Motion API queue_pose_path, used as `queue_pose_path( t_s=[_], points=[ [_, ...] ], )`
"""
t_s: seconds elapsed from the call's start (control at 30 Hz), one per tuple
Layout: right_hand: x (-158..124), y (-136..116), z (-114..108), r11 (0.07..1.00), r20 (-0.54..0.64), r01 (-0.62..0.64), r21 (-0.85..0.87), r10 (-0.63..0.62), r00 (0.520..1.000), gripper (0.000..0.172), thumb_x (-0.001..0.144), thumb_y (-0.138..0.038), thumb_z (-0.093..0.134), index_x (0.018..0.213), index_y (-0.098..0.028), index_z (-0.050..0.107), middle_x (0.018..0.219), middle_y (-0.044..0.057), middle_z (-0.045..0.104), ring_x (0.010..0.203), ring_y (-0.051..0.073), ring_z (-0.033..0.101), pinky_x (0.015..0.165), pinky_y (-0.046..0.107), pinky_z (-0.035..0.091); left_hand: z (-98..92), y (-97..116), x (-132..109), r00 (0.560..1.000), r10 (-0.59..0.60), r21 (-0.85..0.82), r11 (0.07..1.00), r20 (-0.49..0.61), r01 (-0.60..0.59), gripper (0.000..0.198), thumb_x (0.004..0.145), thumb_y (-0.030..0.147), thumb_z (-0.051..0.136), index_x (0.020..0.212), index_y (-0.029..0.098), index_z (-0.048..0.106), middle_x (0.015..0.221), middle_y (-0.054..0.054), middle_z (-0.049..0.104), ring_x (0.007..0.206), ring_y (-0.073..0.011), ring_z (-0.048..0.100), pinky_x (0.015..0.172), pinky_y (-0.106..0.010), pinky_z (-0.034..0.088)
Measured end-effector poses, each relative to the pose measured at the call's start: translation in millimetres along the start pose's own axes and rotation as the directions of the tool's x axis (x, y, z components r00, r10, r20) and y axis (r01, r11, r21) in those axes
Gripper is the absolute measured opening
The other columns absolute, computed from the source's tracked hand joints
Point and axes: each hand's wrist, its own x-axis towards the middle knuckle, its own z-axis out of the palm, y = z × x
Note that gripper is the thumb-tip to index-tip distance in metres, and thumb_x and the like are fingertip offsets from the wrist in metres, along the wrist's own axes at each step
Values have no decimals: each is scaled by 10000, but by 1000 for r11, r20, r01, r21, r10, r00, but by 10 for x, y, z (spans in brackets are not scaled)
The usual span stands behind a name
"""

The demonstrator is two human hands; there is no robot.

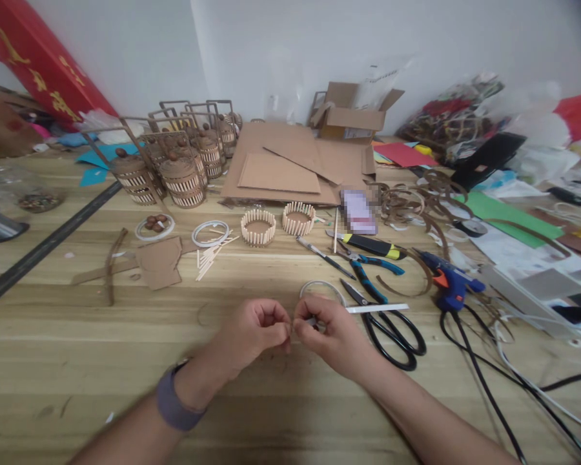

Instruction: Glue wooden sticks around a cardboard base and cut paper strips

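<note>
My left hand and my right hand meet fingertip to fingertip above the near middle of the table. Both are closed in a pinch. A small greyish bit shows between the right fingers, too little to name; whatever the left fingers hold is hidden. Just behind the right hand lies a thin pale ring, partly covered by it. From beside that hand a narrow white strip runs right, across black-handled scissors. Whether the hand touches the ring or strip, I cannot tell.
Two round stick-walled cardboard pieces stand beyond my hands, left of pliers and a utility knife. A blue glue gun with its cord lies right. Finished lantern-like baskets and cardboard sheets fill the back.
</note>
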Motion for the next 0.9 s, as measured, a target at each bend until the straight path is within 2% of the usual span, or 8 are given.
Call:
queue_pose_path(
  t_s=[0.33,0.43,0.5,0.57,0.63,0.8,0.9],
  points=[
    [10,22,6,1000,26,6,-8,-6,1000,158,782,-198,517,624,-211,521,591,-28,553,591,137,501,560,254,350,-8,-24,24,1000,17,-22,1000,-14,-18,116,598,299,586,614,186,565,483,41,546,480,-101,448,514,-232,324],
    [4,23,-16,982,-116,93,-163,-113,987,111,825,-243,547,731,-209,593,709,8,620,708,175,557,684,310,373,-38,-37,42,998,14,-78,997,-56,-19,116,606,294,604,607,182,576,481,43,541,485,-99,449,531,-233,339],
    [-12,16,-28,936,-217,159,-314,-233,948,101,845,-247,565,764,-207,612,763,27,635,776,197,564,759,350,347,-52,-43,51,996,7,-105,994,-89,-17,115,612,292,611,604,182,579,484,44,537,488,-100,446,528,-234,337],
    [-35,6,-25,879,-238,208,-429,-332,913,115,857,-223,568,754,-206,616,762,28,638,781,198,560,777,363,316,-54,-46,57,993,7,-108,994,-121,-20,114,614,292,609,604,183,580,482,46,530,488,-102,445,522,-235,331],
    [-59,-2,-2,839,-209,242,-487,-381,900,109,849,-190,575,755,-204,628,761,24,647,773,191,559,762,354,299,-45,-51,65,988,18,-90,995,-150,-32,114,610,293,601,597,184,572,473,51,516,482,-102,440,515,-234,327],
    [-97,13,86,857,-192,223,-464,-343,919,120,827,-137,581,775,-207,662,775,21,662,796,191,570,745,340,299,-14,-83,69,982,70,-3,997,-174,-72,97,610,284,574,617,192,545,510,61,512,503,-105,466,522,-228,363],
    [-103,32,109,879,-199,191,-436,-301,933,128,833,-137,586,766,-215,661,769,12,664,803,194,574,746,345,293,2,-99,40,975,113,119,989,-190,-91,93,633,284,558,642,193,541,556,60,520,528,-105,468,528,-224,371]
  ],
)
